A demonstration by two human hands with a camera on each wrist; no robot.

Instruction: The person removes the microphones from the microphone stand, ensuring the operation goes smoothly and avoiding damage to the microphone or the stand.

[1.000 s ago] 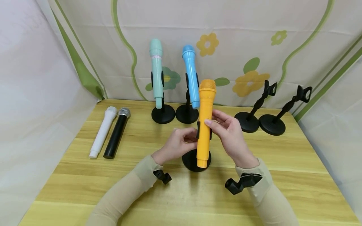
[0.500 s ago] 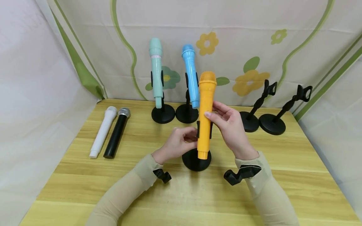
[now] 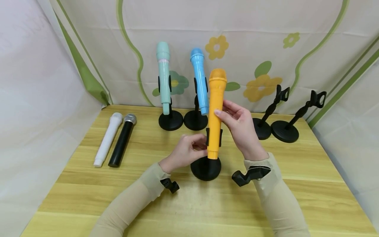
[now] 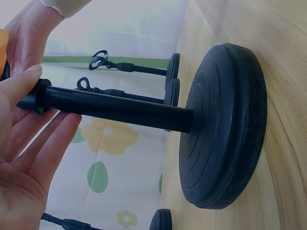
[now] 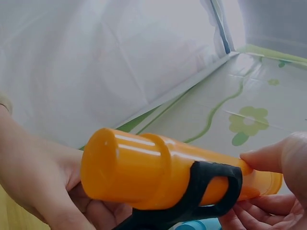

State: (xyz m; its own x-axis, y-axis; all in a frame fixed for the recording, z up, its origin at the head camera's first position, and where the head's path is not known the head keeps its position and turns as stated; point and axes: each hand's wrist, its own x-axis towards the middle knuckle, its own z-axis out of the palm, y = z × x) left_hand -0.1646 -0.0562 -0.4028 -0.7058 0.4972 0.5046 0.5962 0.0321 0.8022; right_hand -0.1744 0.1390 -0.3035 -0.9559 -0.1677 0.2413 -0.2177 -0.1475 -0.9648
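Observation:
An orange microphone [image 3: 216, 105] sits tilted in the black clip [image 5: 213, 189] of a desk stand, its head up and its tail end towards me. My right hand [image 3: 241, 126] pinches its body between thumb and fingers, above the clip. Below the clip, my left hand [image 3: 188, 151] grips the top of the stand's post [image 4: 115, 106], thumb on one side and fingers on the other. The stand's round black base [image 3: 206, 168] rests on the wooden table. Behind the orange microphone, a blue microphone [image 3: 199, 79] and a mint green microphone [image 3: 164, 75] lean in their own stands.
A white microphone [image 3: 108, 140] and a black microphone [image 3: 122, 141] with a silver head lie on the table at left. Two stands with bare clips, one [image 3: 263, 123] beside the other [image 3: 287, 128], are at back right. A flowered curtain [image 3: 112, 65] closes off the back.
My right hand has moved up and away from me, sliding the orange microphone upward through the clip. My left hand has stayed on the stand's post.

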